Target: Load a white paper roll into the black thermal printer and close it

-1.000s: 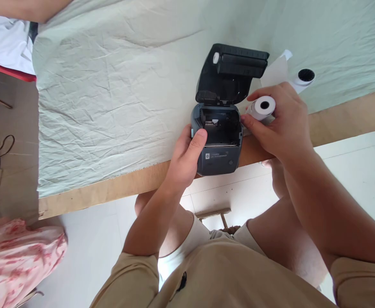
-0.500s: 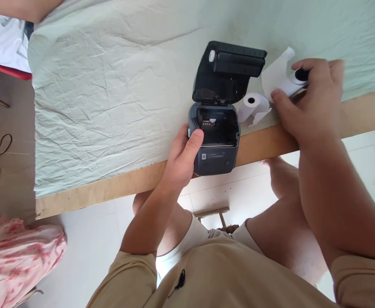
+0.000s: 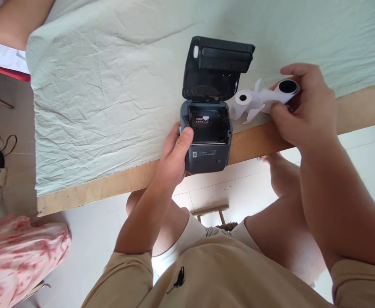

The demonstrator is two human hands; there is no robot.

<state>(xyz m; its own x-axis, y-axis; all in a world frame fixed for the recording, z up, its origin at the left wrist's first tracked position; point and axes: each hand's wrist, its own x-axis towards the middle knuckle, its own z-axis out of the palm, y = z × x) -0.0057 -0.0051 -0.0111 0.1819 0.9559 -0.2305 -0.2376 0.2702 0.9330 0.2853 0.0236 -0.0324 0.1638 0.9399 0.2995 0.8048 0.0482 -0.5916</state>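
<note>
Printer [image 3: 208,159] open in my left hand [image 3: 176,152], I've let go of the small roll [image 3: 239,109]; my right hand [image 3: 314,102] now holds the wide-cored roll [image 3: 275,96], both outside the printer.

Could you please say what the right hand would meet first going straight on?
The right hand would likely first meet the white paper roll with the wide black core, which it seems to touch; depth is unclear.

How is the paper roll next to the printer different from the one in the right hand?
The printer-side roll has a small hole; the hand-held roll has a much wider one. No hand touches the printer-side roll, while the right hand has its fingers around the hand-held roll. Both are white, with a dark hole showing at one end.
</note>
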